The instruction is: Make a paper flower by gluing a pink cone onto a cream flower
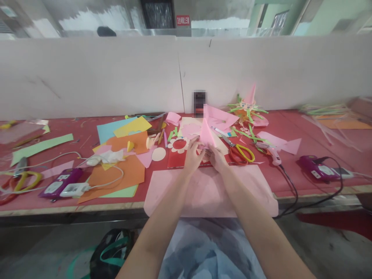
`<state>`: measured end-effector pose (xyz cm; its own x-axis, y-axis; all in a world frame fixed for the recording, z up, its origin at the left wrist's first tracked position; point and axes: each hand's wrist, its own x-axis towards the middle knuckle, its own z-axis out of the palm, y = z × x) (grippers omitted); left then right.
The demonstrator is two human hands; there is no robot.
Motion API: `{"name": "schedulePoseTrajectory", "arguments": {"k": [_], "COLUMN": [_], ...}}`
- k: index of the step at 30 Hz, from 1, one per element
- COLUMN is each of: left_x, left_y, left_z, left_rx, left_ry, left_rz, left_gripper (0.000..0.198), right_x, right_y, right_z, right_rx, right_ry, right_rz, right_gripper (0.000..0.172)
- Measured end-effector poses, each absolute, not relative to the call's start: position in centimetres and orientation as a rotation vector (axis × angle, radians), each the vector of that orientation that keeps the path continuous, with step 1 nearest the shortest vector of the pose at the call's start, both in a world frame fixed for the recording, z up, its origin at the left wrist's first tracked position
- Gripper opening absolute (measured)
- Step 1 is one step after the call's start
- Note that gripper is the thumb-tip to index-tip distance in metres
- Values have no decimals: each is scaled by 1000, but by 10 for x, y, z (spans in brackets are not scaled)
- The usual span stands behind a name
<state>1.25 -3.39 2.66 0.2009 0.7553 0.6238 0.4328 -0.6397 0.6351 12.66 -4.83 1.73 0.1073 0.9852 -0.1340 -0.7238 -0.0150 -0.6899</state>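
At frame centre, a pointed pink paper piece [207, 133] is gripped upright by the left hand [192, 155] and right hand [217, 158]. The red worktop [286, 124] is strewn with coloured paper [116, 178] and backed, across the upper frame, by a white partition [116, 73].

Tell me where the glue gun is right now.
In the head view, the glue gun lies on the right, between a pair of scissors and a purple power strip.

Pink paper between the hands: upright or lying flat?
Upright: the pink paper narrows to a point above the left hand and right hand, which hold its lower end.
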Motion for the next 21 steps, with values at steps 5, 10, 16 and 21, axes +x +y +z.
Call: {"name": "schedulePoseTrajectory", "arguments": {"k": [5,10,16,21], "left_x": [13,13,11,11], "left_y": [-34,-36,-38,-40], "left_z": [25,27,29,28], "left_rx": [2153,2143,2123,2118], "left_ry": [1131,1132,1154,1242], "left_rz": [1419,1421,1414,1387], "left_gripper": [17,15,12,6], "right_x": [125,124,124,124], "right_y": [-50,-52,-53,-52], "right_z": [18,20,19,18], "right_rx": [-714,-743,-734,-724], "right_ry": [-494,-527,-607,-619], "right_rz": [1383,1346,1300,1268], "right_gripper": [20,20,19,19]}}
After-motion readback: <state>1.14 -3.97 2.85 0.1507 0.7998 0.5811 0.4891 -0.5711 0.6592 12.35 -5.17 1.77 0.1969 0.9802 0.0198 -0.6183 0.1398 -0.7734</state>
